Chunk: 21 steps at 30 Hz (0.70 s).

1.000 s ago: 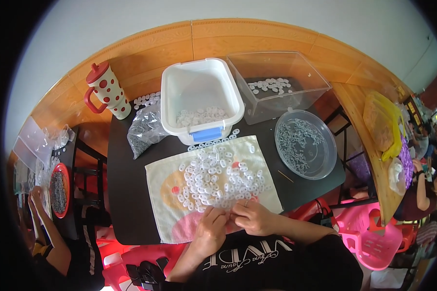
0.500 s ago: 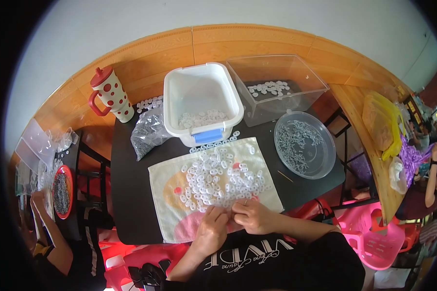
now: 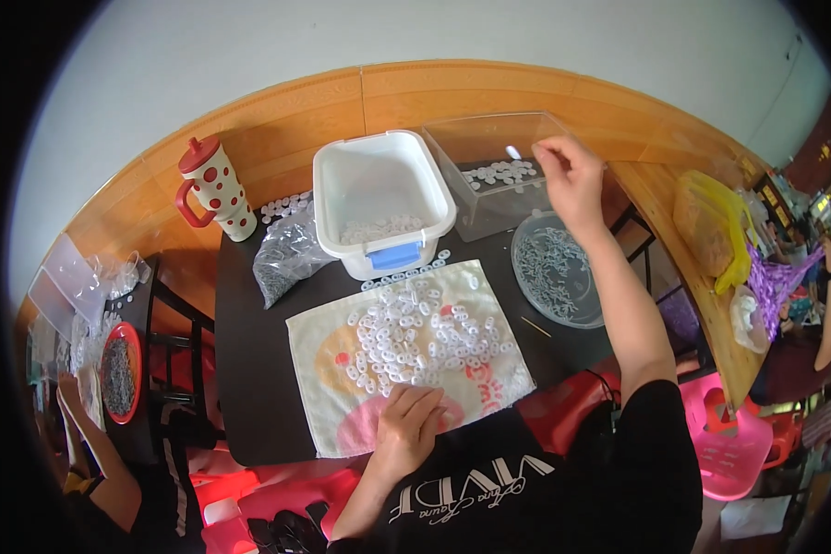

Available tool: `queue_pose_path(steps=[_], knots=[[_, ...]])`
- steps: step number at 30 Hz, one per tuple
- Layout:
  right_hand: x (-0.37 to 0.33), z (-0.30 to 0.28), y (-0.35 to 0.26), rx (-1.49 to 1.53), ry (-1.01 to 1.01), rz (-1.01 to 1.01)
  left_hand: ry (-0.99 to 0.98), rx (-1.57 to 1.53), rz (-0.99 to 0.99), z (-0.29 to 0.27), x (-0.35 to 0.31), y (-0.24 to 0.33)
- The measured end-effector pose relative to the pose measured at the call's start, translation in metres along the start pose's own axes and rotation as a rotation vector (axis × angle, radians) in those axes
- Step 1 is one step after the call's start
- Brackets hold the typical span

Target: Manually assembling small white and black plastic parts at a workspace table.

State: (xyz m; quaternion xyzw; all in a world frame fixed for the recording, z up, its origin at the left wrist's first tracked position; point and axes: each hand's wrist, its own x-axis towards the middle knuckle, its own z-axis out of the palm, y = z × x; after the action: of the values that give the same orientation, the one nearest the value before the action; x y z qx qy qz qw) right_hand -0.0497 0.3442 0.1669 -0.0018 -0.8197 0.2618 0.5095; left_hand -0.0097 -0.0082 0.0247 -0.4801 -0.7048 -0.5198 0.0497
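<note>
My right hand (image 3: 572,180) is raised over the clear plastic box (image 3: 491,220) at the back right. Just left of its fingertips a small white oval plastic piece (image 3: 512,152) is in the air, apart from the fingers, which look loosely parted. My left hand (image 3: 408,427) rests at the near edge of the patterned cloth (image 3: 319,406), fingers curled in; whatever they hold is hidden. Close to it lies a heap of white oval pieces with holes (image 3: 397,337). More white pieces (image 3: 503,174) lie within the clear box.
A white tub (image 3: 332,235) with pieces inside stands behind the cloth, beside a bag of grey bits (image 3: 286,254) and a spotted tumbler (image 3: 214,189). At right are a round tub of small grey parts (image 3: 596,309) and a thin stick (image 3: 535,327). Another person's arms (image 3: 78,415) show at left.
My right hand has left the cloth and swung up and right to the clear box, letting go of a white piece. The left hand has stayed near the cloth's edge.
</note>
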Motion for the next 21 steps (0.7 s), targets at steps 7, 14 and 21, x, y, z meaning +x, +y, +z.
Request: queue_pose_path(steps=[7, 14, 21], knots=[[-0.076, -0.068, 0.038, -0.135, -0.594, 0.466, -0.024, 0.007, -0.029, 0.000, 0.000, -0.004], [-0.122, -0.053, 0.033, -0.347, -0.916, 0.332, -0.079, 0.051, -0.006, 0.000, 0.004, 0.000], [-0.128, -0.059, 0.072, -0.142, -0.728, 0.491, -0.041, 0.041, -0.027, 0.004, 0.006, -0.001]])
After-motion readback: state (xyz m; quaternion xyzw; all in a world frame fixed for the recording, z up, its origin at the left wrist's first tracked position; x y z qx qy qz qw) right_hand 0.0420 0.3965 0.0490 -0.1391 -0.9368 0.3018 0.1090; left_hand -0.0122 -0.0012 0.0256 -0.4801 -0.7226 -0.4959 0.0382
